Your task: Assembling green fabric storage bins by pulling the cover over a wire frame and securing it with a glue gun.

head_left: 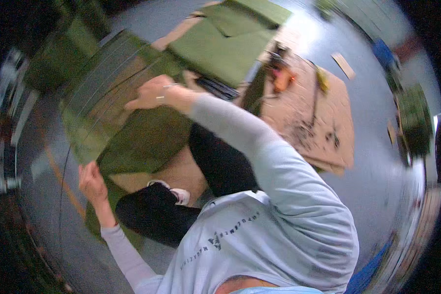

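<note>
Left-hand grip (head view): the left hand (93,183) is closed, fingers curled in, pinching the near corner of the green fabric panel (144,139).
Right-hand grip: the right hand (154,93) is drawn in around the same panel's edge; blur hides the exact fingertip contact.
Panel position: in front of the torso, its edge running between the two hands, the darker cloth hanging toward the black-trousered legs.
Panel texture: thin, smooth and olive, sheer toward the far side, with fine dark lines across it.
Folded fabric stack (220,54): matte green cloth in flat, squarish layers, beyond the right forearm.
Black strips (216,88): long, narrow and bundled, beside the stack.
Cardboard sheet (330,120): tan, flat, with rounded corners and small dark pieces scattered on it.
Tool on the cardboard: an orange hand tool (281,79), blurred, its type unclear.
Floor (377,161): smooth, grey-blue.
</note>
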Demonstrator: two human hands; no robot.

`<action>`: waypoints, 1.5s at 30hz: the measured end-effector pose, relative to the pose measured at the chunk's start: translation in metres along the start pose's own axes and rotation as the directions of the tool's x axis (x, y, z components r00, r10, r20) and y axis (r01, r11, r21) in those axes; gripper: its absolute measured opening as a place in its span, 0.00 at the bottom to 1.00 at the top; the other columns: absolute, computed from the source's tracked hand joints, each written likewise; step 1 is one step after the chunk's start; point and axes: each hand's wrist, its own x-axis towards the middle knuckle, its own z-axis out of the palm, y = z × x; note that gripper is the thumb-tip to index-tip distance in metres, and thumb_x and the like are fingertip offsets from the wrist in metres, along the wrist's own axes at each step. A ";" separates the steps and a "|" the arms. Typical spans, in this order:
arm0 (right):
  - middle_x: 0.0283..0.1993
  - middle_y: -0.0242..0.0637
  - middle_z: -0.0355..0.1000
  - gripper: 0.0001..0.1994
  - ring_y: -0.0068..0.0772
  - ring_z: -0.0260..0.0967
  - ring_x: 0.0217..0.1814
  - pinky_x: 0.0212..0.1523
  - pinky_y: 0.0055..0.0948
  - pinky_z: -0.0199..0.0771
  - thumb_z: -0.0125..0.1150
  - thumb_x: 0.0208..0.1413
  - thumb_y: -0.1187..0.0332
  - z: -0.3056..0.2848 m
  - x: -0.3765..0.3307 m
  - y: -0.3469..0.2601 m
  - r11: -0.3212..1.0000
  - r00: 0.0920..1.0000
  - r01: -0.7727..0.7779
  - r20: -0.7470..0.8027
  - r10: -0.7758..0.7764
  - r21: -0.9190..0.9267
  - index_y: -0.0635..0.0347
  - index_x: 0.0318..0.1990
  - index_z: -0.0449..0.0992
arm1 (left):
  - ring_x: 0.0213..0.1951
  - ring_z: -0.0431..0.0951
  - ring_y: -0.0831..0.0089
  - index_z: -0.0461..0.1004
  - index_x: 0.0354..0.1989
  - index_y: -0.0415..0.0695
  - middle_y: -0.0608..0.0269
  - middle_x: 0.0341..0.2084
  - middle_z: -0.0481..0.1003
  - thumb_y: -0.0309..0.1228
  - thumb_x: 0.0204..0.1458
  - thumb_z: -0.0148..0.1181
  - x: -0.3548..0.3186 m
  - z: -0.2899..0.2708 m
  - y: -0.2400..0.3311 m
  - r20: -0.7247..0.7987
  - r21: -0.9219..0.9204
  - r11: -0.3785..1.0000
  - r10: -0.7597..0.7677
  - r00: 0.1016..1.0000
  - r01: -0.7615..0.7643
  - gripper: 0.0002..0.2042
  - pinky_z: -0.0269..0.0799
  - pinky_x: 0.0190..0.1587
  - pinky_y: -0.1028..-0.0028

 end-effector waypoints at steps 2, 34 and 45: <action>0.47 0.42 0.74 0.34 0.44 0.70 0.53 0.51 0.40 0.70 0.40 0.56 0.36 -0.009 0.002 -0.006 0.992 0.999 0.015 0.045 -0.020 0.123 0.61 0.45 0.77 | 0.46 0.75 0.54 0.76 0.43 0.41 0.52 0.39 0.78 0.38 0.62 0.44 0.004 -0.001 -0.007 0.090 0.141 0.990 0.007 0.996 -0.020 0.16 0.66 0.55 0.62; 0.25 0.43 0.71 0.06 0.33 0.71 0.26 0.29 0.29 0.70 0.57 0.56 0.70 0.146 -0.153 0.185 0.671 0.521 0.058 -0.595 0.611 0.740 0.65 0.34 0.72 | 0.28 0.75 0.60 0.70 0.25 0.40 0.58 0.20 0.69 0.33 0.52 0.59 0.041 0.070 0.204 -0.197 -0.407 0.700 0.560 0.804 -0.587 0.10 0.74 0.31 0.65; 0.40 0.39 0.74 0.08 0.27 0.72 0.39 0.40 0.24 0.75 0.55 0.58 0.76 0.200 -0.128 0.173 0.455 0.768 -0.026 -0.274 0.579 0.890 0.71 0.43 0.73 | 0.31 0.78 0.66 0.73 0.30 0.42 0.61 0.26 0.75 0.31 0.47 0.65 0.012 -0.013 0.112 -0.592 -0.424 0.849 0.005 0.806 -0.316 0.08 0.72 0.31 0.76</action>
